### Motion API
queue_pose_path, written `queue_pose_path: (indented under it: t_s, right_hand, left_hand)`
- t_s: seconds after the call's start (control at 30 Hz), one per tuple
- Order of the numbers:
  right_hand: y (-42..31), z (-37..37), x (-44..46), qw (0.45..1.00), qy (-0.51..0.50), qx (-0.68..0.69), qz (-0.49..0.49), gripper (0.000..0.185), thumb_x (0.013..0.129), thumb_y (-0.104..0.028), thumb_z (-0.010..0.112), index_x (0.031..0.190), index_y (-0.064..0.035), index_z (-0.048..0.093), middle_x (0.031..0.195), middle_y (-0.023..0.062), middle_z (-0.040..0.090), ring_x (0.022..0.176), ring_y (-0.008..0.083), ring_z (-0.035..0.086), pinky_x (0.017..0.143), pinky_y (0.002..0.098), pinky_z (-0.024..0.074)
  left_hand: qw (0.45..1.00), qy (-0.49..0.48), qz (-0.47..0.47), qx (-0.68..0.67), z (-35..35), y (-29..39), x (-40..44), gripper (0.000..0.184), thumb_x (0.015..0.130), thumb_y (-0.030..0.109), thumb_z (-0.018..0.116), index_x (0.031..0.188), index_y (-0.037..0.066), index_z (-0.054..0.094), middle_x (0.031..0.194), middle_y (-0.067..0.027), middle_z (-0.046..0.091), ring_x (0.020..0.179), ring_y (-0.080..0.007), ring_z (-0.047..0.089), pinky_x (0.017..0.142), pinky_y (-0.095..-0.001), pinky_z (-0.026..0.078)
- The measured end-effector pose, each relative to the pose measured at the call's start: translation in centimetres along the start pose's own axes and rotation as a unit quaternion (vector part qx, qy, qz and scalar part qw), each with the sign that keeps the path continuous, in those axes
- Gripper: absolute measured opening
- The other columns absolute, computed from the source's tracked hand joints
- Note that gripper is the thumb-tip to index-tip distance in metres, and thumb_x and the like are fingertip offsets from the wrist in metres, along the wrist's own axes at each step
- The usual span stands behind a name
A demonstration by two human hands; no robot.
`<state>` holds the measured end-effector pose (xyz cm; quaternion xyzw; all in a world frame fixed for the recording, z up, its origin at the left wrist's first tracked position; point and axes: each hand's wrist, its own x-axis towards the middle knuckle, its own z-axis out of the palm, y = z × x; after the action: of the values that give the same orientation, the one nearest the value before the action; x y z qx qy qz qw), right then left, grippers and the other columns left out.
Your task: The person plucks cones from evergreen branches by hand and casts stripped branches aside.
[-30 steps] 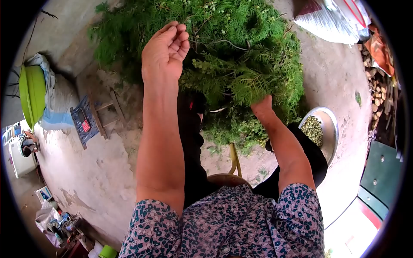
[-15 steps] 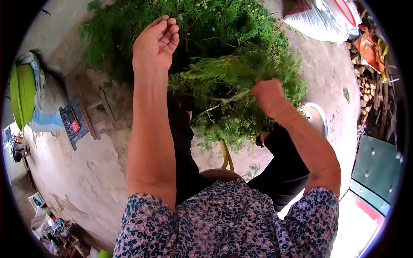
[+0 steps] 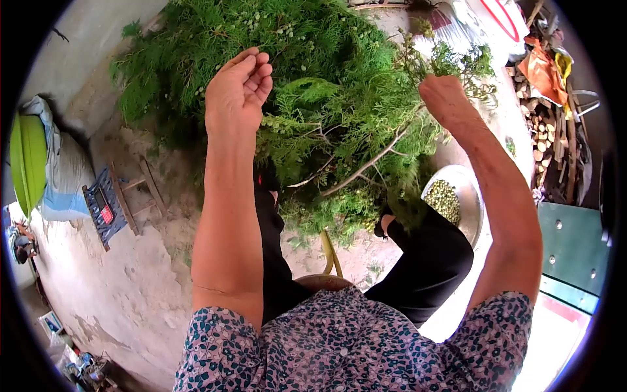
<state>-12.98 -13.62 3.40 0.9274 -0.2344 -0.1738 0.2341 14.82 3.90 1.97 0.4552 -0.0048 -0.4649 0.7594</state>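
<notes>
Pinching a sprig [image 3: 457, 62] in the right hand [image 3: 447, 98], over the pile's [image 3: 320, 59] right edge; curling the left hand [image 3: 234, 98], cannot tell if on anything. Loose berries [image 3: 444, 199] in the bowl [image 3: 479, 215], others unpicked.

We see a pale, patchy concrete floor [image 3: 130, 281], a green cabinet [image 3: 571, 245] and bright light at lower right.

Right hand [image 3: 447, 98] apparently around green branch [image 3: 377, 159]

Right of the branches [image 3: 313, 98], a shiny, smooth metal bowl [image 3: 471, 212]; left of them, a glossy plastic tub [image 3: 27, 160]; below them, a matt cloth shirt [image 3: 339, 346].
</notes>
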Motion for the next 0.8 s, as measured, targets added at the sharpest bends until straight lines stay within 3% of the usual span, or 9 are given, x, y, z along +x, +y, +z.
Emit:
queue_pose_path:
  t_s: [0.17, 0.23, 0.27, 0.37, 0.43, 0.6, 0.67, 0.73, 0.8]
  right_hand:
    - [-2.6, 3.7, 2.4, 0.984, 0.063, 0.148, 0.076, 0.02, 0.072, 0.004, 0.049, 0.083, -0.0036, 0.063, 0.096, 0.0132, 0.055, 0.078, 0.0265, 0.059, 0.067, 0.0323, 0.0524]
    - [-4.4, 2.2, 1.9, 0.9, 0.004, 0.391, 0.192, 0.028, 0.071, 0.008, 0.048, 0.089, -0.0067, 0.063, 0.096, 0.0119, 0.055, 0.082, 0.0267, 0.059, 0.072, 0.0328, 0.0522]
    - [-5.3, 4.4, 1.9, 0.932, 0.067, 0.338, 0.111, 0.026, 0.071, 0.007, 0.049, 0.088, -0.0076, 0.063, 0.094, 0.0132, 0.056, 0.085, 0.028, 0.058, 0.071, 0.0343, 0.0506]
    - [-8.3, 6.8, 1.4, 0.932, 0.074, 0.338, 0.108, 0.018, 0.071, 0.003, 0.052, 0.084, -0.0058, 0.062, 0.087, 0.0162, 0.057, 0.078, 0.0332, 0.058, 0.066, 0.0378, 0.048]
    - [-11.4, 8.7, 1.7, 0.848, 0.214, 0.478, 0.083, 0.013, 0.072, 0.0, 0.054, 0.081, -0.006, 0.061, 0.083, 0.0161, 0.059, 0.076, 0.0342, 0.058, 0.062, 0.0417, 0.0484]
    - [-19.9, 7.3, 4.6, 0.823, 0.148, 0.548, 0.026, 0.015, 0.079, -0.01, 0.047, 0.084, -0.0091, 0.061, 0.079, 0.0121, 0.06, 0.072, 0.0304, 0.059, 0.061, 0.0411, 0.0461]
    - [-23.1, 7.1, 7.8, 0.859, 0.34, 0.382, -0.026, 0.014, 0.081, -0.012, 0.047, 0.087, -0.0117, 0.06, 0.068, 0.008, 0.057, 0.062, 0.0252, 0.058, 0.055, 0.0387, 0.0445]
    - [-24.0, 6.6, 8.8, 0.774, 0.121, 0.622, -0.023, 0.012, 0.075, 0.001, 0.055, 0.086, -0.001, 0.06, 0.066, 0.0089, 0.056, 0.054, 0.0145, 0.052, 0.051, 0.0267, 0.0437]
    - [-24.1, 5.2, 12.0, 0.723, 0.044, 0.689, 0.024, 0.019, 0.078, 0.001, 0.051, 0.096, -0.0001, 0.059, 0.074, 0.0106, 0.059, 0.064, 0.0161, 0.058, 0.055, 0.0253, 0.047]
  left_hand:
    - [1.0, -0.005, 0.003, -0.006, -0.3, 0.1, 0.3, 0.014, 0.085, 0.005, 0.053, 0.097, 0.002, 0.057, 0.084, -0.0074, 0.062, 0.068, -0.0127, 0.058, 0.061, -0.0243, 0.049]
    - [1.0, 0.008, 0.006, -0.017, -0.3, 0.2, 0.4, 0.014, 0.085, 0.005, 0.052, 0.098, 0.001, 0.057, 0.084, -0.007, 0.062, 0.069, -0.0126, 0.058, 0.061, -0.0244, 0.049]
    - [1.0, 0.017, 0.006, -0.015, -0.2, 0.2, 0.4, 0.013, 0.084, 0.005, 0.052, 0.096, 0.002, 0.057, 0.084, -0.0066, 0.062, 0.068, -0.0127, 0.058, 0.061, -0.0246, 0.049]
    - [0.995, -0.058, 0.01, -0.078, -1.4, -0.9, 1.5, 0.009, 0.081, 0.003, 0.055, 0.089, 0.003, 0.057, 0.078, -0.0081, 0.062, 0.063, -0.0143, 0.058, 0.056, -0.0234, 0.048]
    - [0.999, -0.038, 0.012, -0.038, 0.5, -1.5, -0.1, 0.01, 0.078, 0.002, 0.058, 0.088, 0.004, 0.058, 0.073, -0.0091, 0.061, 0.057, -0.0143, 0.057, 0.049, -0.0229, 0.047]
    - [0.977, -0.156, -0.073, 0.128, 4.1, -4.6, -3.4, 0.011, 0.077, 0.006, 0.06, 0.087, 0.003, 0.063, 0.076, -0.0085, 0.064, 0.057, -0.0108, 0.057, 0.051, -0.021, 0.045]
    - [0.962, -0.22, -0.109, 0.122, 4.5, -5.9, -3.8, 0.011, 0.079, 0.007, 0.058, 0.088, 0.001, 0.062, 0.075, -0.008, 0.063, 0.057, -0.0099, 0.056, 0.051, -0.0198, 0.044]
    - [0.956, -0.241, -0.102, 0.129, 4.6, -6.9, -3.9, 0.013, 0.08, 0.006, 0.056, 0.09, -0.001, 0.061, 0.074, -0.0073, 0.061, 0.057, -0.009, 0.054, 0.051, -0.0183, 0.044]
    - [0.948, -0.268, -0.073, 0.152, 4.6, -7.7, -4.0, 0.014, 0.08, 0.005, 0.056, 0.091, -0.003, 0.06, 0.074, -0.0069, 0.06, 0.058, -0.0086, 0.053, 0.051, -0.0181, 0.044]
